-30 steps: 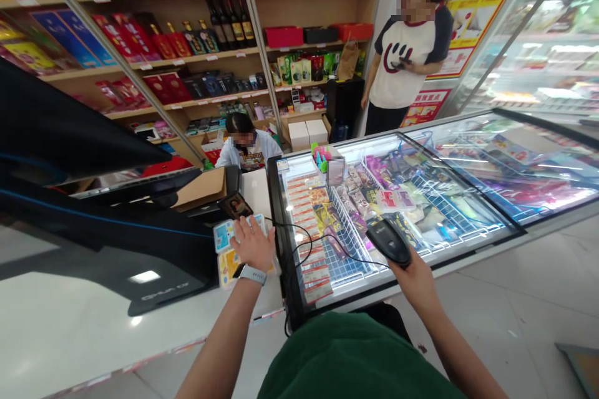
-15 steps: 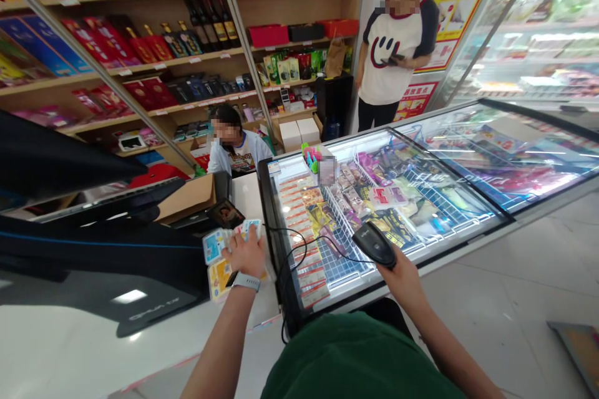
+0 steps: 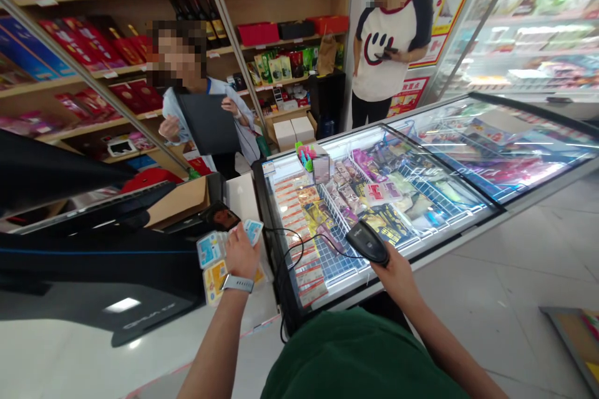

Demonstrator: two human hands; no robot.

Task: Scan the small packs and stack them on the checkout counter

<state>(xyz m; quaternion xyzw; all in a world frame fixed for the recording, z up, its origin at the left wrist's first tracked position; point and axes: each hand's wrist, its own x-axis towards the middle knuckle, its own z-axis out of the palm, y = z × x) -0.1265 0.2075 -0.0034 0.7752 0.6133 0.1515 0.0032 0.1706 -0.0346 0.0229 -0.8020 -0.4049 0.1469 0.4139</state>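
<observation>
My left hand [image 3: 241, 252], with a white watch at the wrist, is closed on a small blue and white packet [image 3: 253, 231] lifted above the white counter [image 3: 56, 349]. Two more packets, one blue [image 3: 208, 249] and one yellow [image 3: 213, 278], lie on the counter just left of that hand. My right hand [image 3: 392, 272] grips a black barcode scanner [image 3: 367, 241] over the glass lid of the chest freezer [image 3: 374, 199]. The scanner's black cable [image 3: 290, 262] loops across the lid toward the counter.
A black register screen [image 3: 70, 199] fills the left. A person behind the counter holds up a black flat object [image 3: 208, 123]. Another person in a white smiley shirt [image 3: 386, 43] stands at the freezer's far end. Shelves of boxes and bottles [image 3: 116, 25] line the back wall.
My left hand has closed on a packet and lifted it off the counter. The person behind the counter has risen from low down and now holds up a black flat object. The scanner shifted slightly left.
</observation>
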